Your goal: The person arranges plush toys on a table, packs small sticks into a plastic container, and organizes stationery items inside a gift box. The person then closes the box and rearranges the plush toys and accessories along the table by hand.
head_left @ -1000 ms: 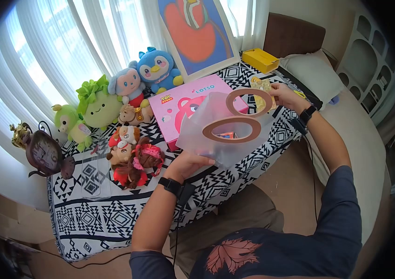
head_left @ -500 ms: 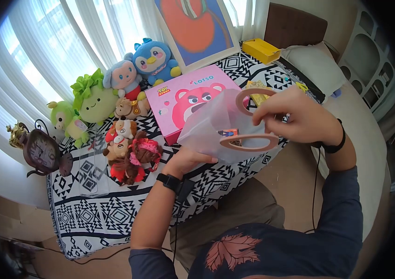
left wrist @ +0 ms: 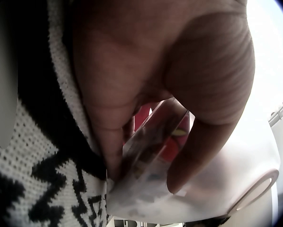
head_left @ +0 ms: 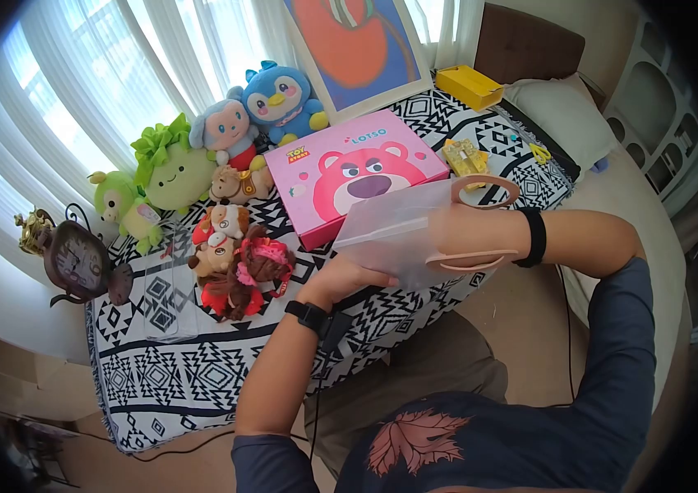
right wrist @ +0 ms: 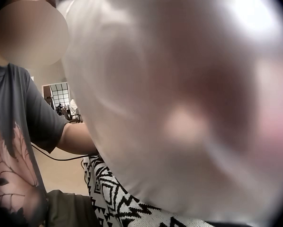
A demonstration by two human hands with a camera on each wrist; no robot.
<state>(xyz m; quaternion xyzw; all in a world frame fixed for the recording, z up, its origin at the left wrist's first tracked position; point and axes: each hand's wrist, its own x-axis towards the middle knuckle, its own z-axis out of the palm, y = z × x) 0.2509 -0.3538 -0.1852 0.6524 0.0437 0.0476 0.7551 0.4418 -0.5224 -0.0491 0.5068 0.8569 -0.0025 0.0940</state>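
A frosted translucent bag point(head_left: 386, 230) with round tan handles point(head_left: 480, 261) stands near the front edge of the patterned cloth. My left hand point(head_left: 349, 279) grips its lower left side; in the left wrist view, thumb and fingers point(left wrist: 193, 161) curl round the bag and a printed, glossy item point(left wrist: 155, 130) inside it. My right hand point(head_left: 431, 226) reaches down through the bag's mouth between the handles, the wrist at the opening. The frosted plastic veils its fingers, and the right wrist view is mostly blurred bag wall point(right wrist: 146, 118), so I cannot tell what they hold.
Behind the bag lies a pink Lotso box point(head_left: 357, 168). Right of it are a small yellow package point(head_left: 465, 156) and a yellow box point(head_left: 469, 86). Plush toys point(head_left: 172, 164) line the curtain side, several smaller ones point(head_left: 238, 263) nearer. A clear case point(head_left: 170, 300) and ornate clock point(head_left: 82, 263) stand left.
My right hand has left the far handle, passed over the opening and gone down inside the bag. The left hand keeps its grip on the bag's side.
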